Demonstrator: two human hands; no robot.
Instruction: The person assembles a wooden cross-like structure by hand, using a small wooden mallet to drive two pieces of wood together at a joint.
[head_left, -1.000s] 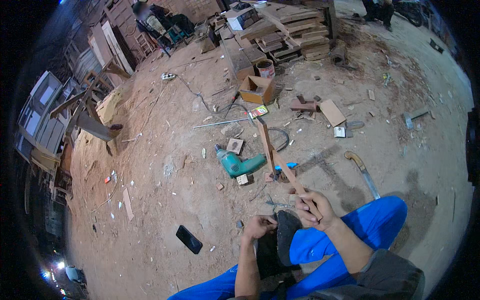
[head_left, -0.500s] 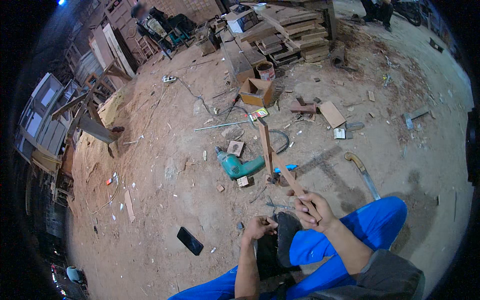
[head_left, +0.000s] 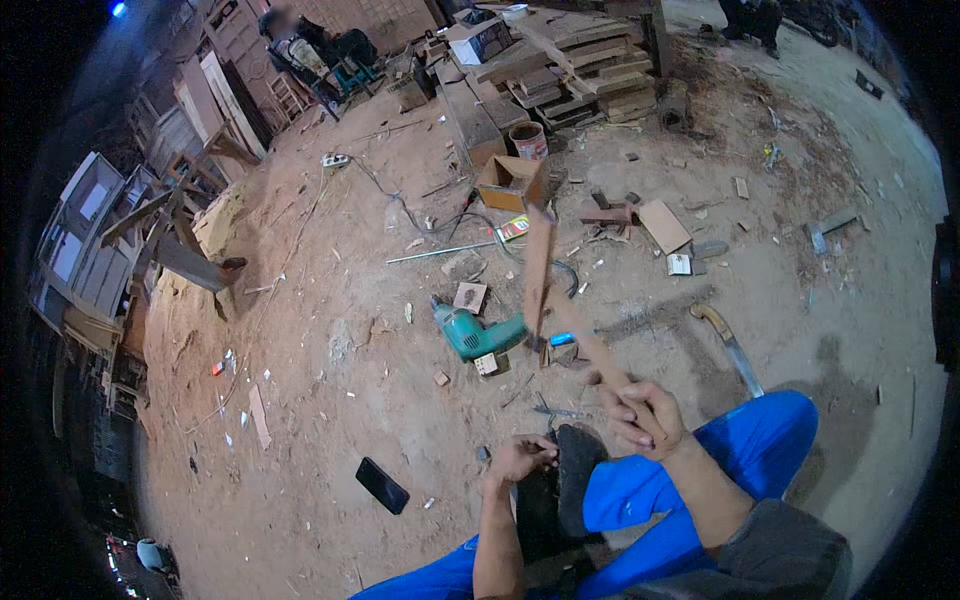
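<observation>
A T-shaped wooden piece (head_left: 600, 350), a narrow stick with a flat crosspiece at its far end, is gripped by my right hand (head_left: 642, 418) at the stick's near end. It is blurred and points up and away over the ground. Left of it, my left hand (head_left: 522, 458) is closed in a pinch beside a dark upright pad-like thing (head_left: 578, 475) by my legs. Whatever those fingers hold is too small to name. Beyond the hands lie a green power drill (head_left: 475, 332) and a small blue object (head_left: 563, 339), partly behind the wood.
A black phone (head_left: 383, 486) lies on the dirt at left. A wooden-handled blade (head_left: 732, 348) rests by my right knee. Farther off are an open wooden box (head_left: 505, 183), a bucket (head_left: 530, 142), stacked planks (head_left: 600, 75), a power strip (head_left: 336, 160) and a seated person (head_left: 305, 55).
My right hand has shifted slightly right and down, and the wooden piece has swung and turned, its crosspiece now showing a broader face. My left hand stays almost in place.
</observation>
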